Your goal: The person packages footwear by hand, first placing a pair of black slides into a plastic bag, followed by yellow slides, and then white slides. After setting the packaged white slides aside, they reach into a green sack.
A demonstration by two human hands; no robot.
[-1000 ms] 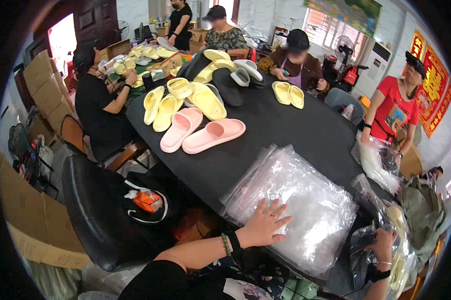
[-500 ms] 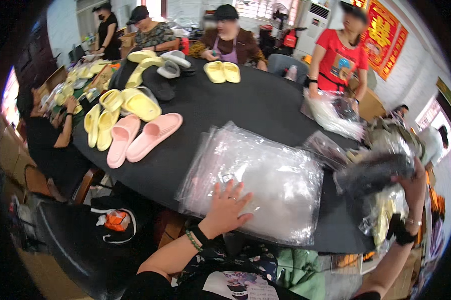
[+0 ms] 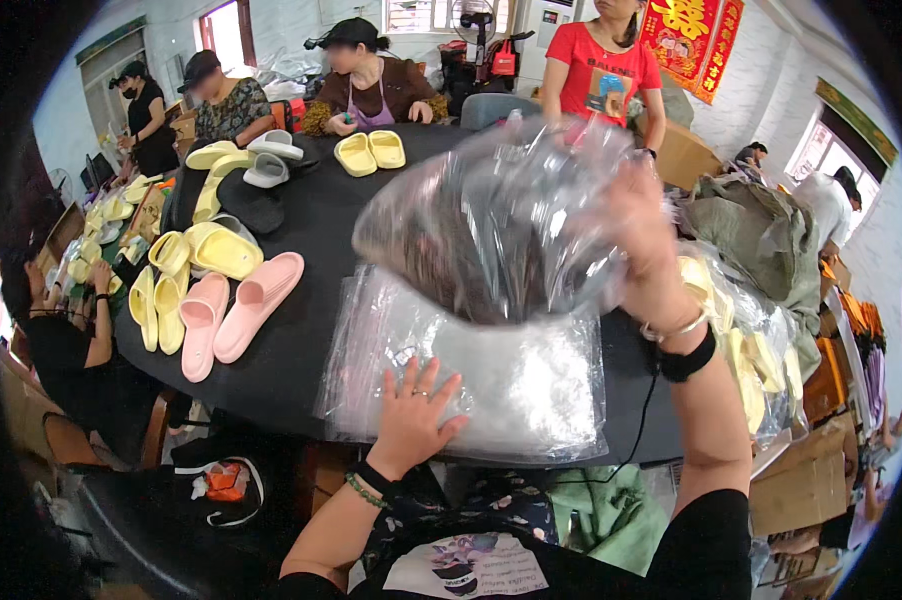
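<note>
My right hand (image 3: 643, 235) is raised over the table and grips a clear plastic bag with dark slippers inside (image 3: 491, 225), lifted in front of the camera. My left hand (image 3: 416, 415) lies flat, fingers spread, on a stack of clear plastic bags (image 3: 501, 375) at the near edge of the black round table (image 3: 301, 340). A pair of pink slippers (image 3: 233, 308) rests to the left of the stack, with several yellow slippers (image 3: 186, 265) beyond them.
Another yellow pair (image 3: 371, 152) lies at the far side. Several people sit or stand around the table, one in a red shirt (image 3: 601, 70). Bagged yellow slippers (image 3: 756, 350) pile at the right. A black chair (image 3: 141, 520) stands at lower left.
My right hand has swung the bagged dark slippers from the right side up to the middle, above the stack. The view has turned right. My left hand stays on the bags.
</note>
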